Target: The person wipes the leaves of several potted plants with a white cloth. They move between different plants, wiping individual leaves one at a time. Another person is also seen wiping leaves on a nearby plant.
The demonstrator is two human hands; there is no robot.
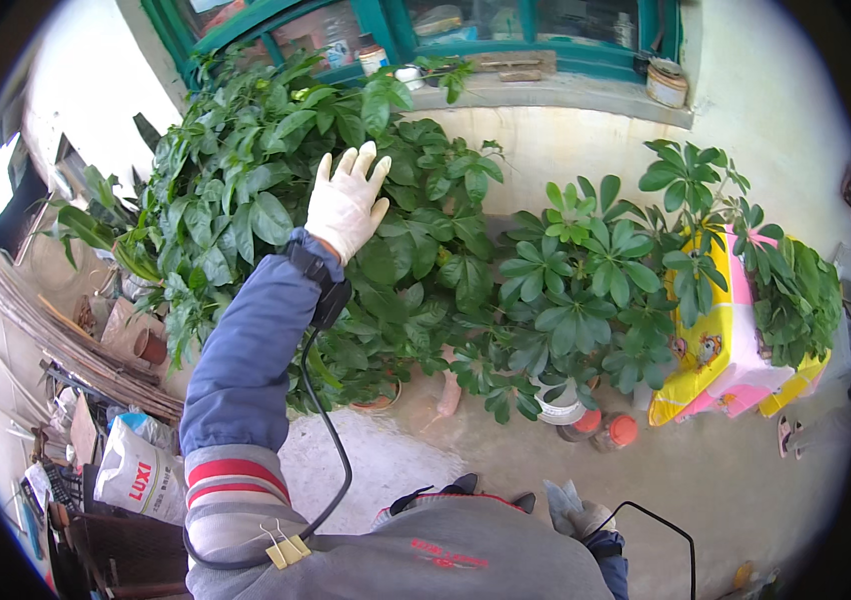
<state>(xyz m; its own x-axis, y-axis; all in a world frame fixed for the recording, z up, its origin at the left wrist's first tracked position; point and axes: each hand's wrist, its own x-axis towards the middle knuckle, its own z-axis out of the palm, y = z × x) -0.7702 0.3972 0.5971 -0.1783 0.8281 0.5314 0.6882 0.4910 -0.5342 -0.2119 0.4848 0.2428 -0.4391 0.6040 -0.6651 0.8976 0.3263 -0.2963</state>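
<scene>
My left hand [349, 196], in a white glove, is raised over a large leafy green plant [275, 169] with its fingers apart and nothing in them. Whether it touches the leaves cannot be told. Down at my right side, my right hand [589, 517], also gloved, grips a grey-blue cloth [563, 504]. To the right of the big plant, an umbrella plant [583, 285] with glossy leaves spreads above a white bucket [562, 405].
A stone windowsill [568, 94] with jars runs under a green window frame. At right stands a yellow and pink covered table [722, 352]. Lidded jars [618, 431] sit on the floor. Bundled canes [88, 337] and a white sack [142, 472] lie at left.
</scene>
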